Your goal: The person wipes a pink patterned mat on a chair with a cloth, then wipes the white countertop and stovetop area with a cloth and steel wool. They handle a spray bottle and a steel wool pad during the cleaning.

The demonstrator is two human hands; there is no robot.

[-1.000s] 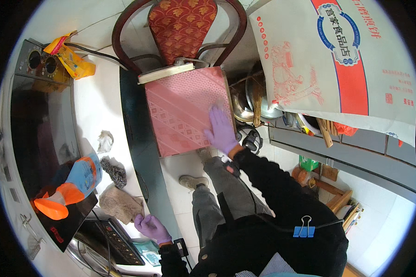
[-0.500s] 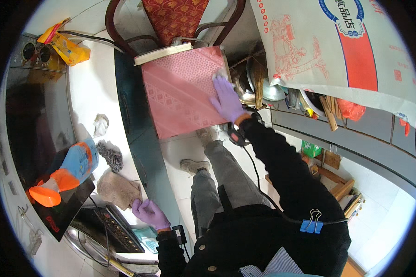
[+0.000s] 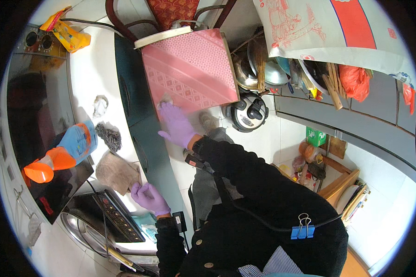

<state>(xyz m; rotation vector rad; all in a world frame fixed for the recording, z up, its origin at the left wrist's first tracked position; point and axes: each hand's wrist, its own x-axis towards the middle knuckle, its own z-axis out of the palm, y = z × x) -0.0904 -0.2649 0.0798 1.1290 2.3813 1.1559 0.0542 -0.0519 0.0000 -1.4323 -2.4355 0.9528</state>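
My right hand [image 3: 176, 123], in a purple glove, presses a small crumpled whitish wad [image 3: 166, 98] onto the near left edge of a pink patterned tabletop [image 3: 194, 64]. The wad is mostly under my fingers; whether it is tissue or cloth I cannot tell. At the counter's edge on the left, my left hand [image 3: 149, 199], also gloved in purple, has its fingers curled against the corner of a folded brown cloth [image 3: 118, 173]. Its palm is hidden. Beyond that cloth lie a dark grey scouring pad [image 3: 109, 137] and another crumpled white wad [image 3: 100, 106].
A blue spray bottle with an orange head [image 3: 76, 145] lies on the black stove [image 3: 41, 101]. An induction cooker [image 3: 113, 217] leans near my left arm. Right of the tabletop are a rice cooker [image 3: 248, 112] and pans [image 3: 246, 69]. A red chair [image 3: 173, 11] stands behind.
My right hand has swept left and nearer across the pink tabletop with the whitish wad. The rice cooker is now uncovered by my arm. My left hand has stayed by the brown cloth.
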